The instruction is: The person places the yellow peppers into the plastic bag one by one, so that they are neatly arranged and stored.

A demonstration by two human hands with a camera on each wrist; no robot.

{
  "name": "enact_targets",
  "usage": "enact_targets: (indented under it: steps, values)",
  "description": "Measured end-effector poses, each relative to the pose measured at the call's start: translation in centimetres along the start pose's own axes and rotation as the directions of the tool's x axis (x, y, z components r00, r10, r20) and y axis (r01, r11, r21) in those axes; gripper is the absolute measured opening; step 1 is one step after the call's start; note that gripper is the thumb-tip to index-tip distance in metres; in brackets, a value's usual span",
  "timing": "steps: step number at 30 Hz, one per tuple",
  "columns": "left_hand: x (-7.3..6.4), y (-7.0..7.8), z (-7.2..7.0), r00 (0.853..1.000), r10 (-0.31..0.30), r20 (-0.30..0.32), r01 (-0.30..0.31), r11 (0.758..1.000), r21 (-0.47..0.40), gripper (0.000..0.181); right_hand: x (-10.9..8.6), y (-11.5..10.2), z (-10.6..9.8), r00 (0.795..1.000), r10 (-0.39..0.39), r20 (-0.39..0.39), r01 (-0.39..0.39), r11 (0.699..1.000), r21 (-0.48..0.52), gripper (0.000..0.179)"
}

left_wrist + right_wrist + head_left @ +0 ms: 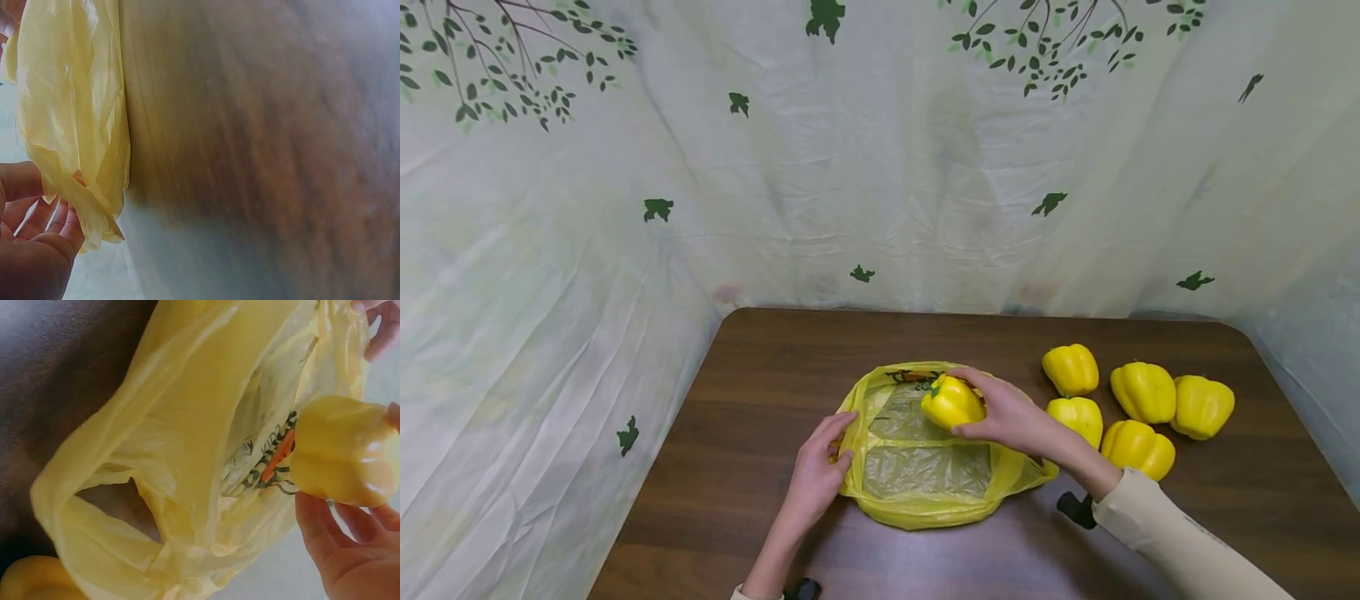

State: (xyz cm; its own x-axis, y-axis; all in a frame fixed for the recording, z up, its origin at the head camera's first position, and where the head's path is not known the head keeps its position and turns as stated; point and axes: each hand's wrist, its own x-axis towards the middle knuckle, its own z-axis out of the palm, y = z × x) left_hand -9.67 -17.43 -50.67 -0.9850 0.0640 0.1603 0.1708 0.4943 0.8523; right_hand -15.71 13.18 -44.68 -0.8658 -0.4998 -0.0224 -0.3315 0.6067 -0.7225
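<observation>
A yellow plastic bag [925, 512] lies on the table with its mouth spread wide, dark and orange print showing on its inner wall. My left hand [822, 461] holds the bag's left rim between thumb and fingers; the left wrist view shows the film [75, 112] gathered at the fingertips. Over the bag's opening, my right hand [1003, 414] grips a yellow bell pepper [951, 403] whose green stem points left. In the right wrist view the pepper [340, 450] sits between thumb and fingers, in front of the printed film.
Several more yellow bell peppers [1138, 450] stand grouped on the table to the right of the bag, close to the right forearm. The brown wooden table [760, 375] ends at a pale curtain [910, 167] with leaf prints. A bag handle loop [94, 537] sticks out on the right.
</observation>
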Motion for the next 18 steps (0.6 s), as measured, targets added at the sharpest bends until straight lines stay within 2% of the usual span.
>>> enact_targets:
  steps: [8,18]
  values:
    - [0.0,-0.1,0.1,1.000,0.022,-0.001,-0.022,1.000,0.001,0.054,1.1,0.1,0.2,0.994,-0.096,0.054,0.099,0.993,-0.063,0.078]
    - [0.2,0.1,0.3,1.000,-0.005,0.012,0.005,1.000,-0.007,0.052,2.4,0.1,0.2,0.987,-0.127,0.104,0.135,0.988,-0.075,0.079]
